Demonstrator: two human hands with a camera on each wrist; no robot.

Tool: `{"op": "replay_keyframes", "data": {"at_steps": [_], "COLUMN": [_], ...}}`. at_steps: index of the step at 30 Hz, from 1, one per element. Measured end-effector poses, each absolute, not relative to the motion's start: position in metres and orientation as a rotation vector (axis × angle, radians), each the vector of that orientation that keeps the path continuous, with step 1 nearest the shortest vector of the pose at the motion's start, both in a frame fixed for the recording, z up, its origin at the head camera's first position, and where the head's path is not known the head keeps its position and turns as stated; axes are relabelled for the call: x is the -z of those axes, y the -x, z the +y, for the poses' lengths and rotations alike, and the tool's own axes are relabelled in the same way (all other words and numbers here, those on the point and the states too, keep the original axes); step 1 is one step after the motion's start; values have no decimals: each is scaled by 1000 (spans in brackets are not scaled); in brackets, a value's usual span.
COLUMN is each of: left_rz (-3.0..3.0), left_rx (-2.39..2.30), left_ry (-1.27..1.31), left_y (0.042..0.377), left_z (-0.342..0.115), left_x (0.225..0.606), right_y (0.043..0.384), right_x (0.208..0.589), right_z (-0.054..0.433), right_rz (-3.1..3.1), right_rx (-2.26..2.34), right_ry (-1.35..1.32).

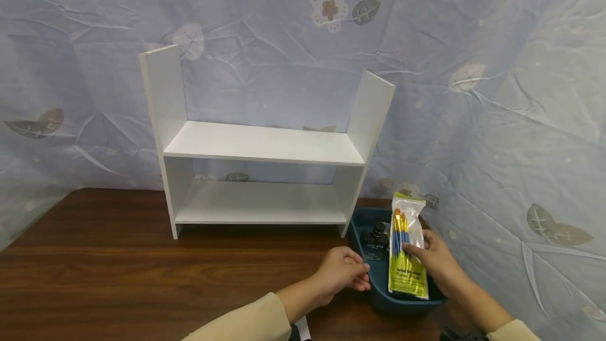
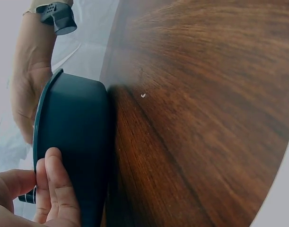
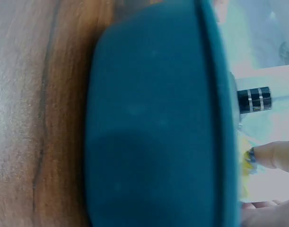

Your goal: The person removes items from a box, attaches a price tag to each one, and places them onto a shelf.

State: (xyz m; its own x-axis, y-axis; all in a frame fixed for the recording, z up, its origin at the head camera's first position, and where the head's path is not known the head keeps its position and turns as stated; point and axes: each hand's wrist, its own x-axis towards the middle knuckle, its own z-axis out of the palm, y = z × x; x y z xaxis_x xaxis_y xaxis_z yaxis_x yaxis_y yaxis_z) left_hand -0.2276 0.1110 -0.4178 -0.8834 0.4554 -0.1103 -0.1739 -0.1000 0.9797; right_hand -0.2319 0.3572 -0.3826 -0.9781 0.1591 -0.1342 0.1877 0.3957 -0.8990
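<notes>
A clear packet of artist brushes (image 1: pixel 409 278) with a yellow-green label is in my right hand (image 1: pixel 437 259), the thumb across its front. The packet leans upright over a blue plastic bin (image 1: pixel 402 308), its lower end at the bin's near part. My left hand (image 1: pixel 342 273) pinches the bin's left rim between thumb and fingers, seen closely in the left wrist view. Inside the bin, left of the packet, a dark bottle with a black cap (image 1: pixel 375 246) is partly visible. The bin's wall (image 3: pixel 153 118) hides much of the packet in the right wrist view.
A white two-tier shelf (image 1: pixel 260 143) stands at the back of the brown wooden table (image 1: pixel 118 278), left of the bin. A patterned cloth (image 1: pixel 521 172) hangs behind and along the right side. Part of a white object (image 1: pixel 303 328) shows by the left sleeve.
</notes>
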Motion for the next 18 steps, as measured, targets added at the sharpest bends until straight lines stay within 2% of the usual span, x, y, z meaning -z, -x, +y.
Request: {"op": "replay_keyframes", "data": {"at_steps": [9, 18], "left_rz": [1769, 1761], "left_rx": [-2021, -1947], "left_ry": [-300, -314], "left_y": [227, 227], "left_z": [110, 99], "left_x": [416, 413], "right_y": [225, 213], "right_x": [357, 332], "right_z": [360, 343], "right_rz": [2587, 2530], "right_rx": [1776, 1851], "right_ry": [-262, -205]}}
